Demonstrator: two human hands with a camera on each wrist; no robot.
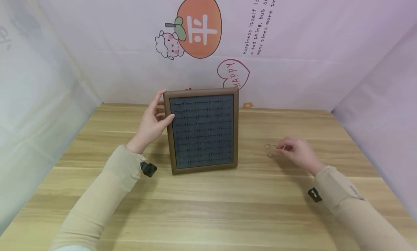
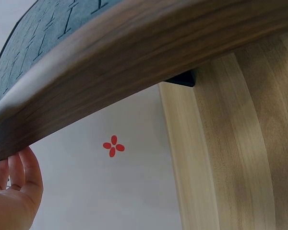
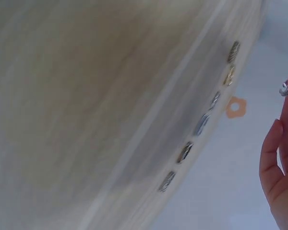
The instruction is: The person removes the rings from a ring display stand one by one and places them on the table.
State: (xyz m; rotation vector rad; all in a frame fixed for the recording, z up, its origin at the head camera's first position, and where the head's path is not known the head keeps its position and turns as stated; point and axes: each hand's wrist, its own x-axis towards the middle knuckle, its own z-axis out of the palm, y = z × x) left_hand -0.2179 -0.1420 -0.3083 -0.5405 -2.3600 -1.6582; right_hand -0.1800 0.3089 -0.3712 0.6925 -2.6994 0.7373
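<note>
A brown wood-framed ring display board (image 1: 203, 131) stands leaning upright on the table, its dark grey panel cut with rows of short slots. My left hand (image 1: 151, 119) grips its upper left edge, thumb on the front and the other fingers behind. In the left wrist view, fingers (image 2: 26, 177) show at the frame's edge (image 2: 110, 72). To the right of the board, my right hand (image 1: 294, 151) is low over the table. The right wrist view has it pinching a small silver ring (image 3: 285, 88). Thin ring outlines (image 1: 268, 146) show beside its fingertips.
Several silver- and gold-toned rings (image 3: 202, 124) lie in a row on the wooden table (image 1: 208, 207). A black support (image 2: 182, 78) sits behind the board. White printed cloth (image 1: 130, 45) hangs at the back and both sides. Each wrist wears a black strap piece (image 1: 148, 169).
</note>
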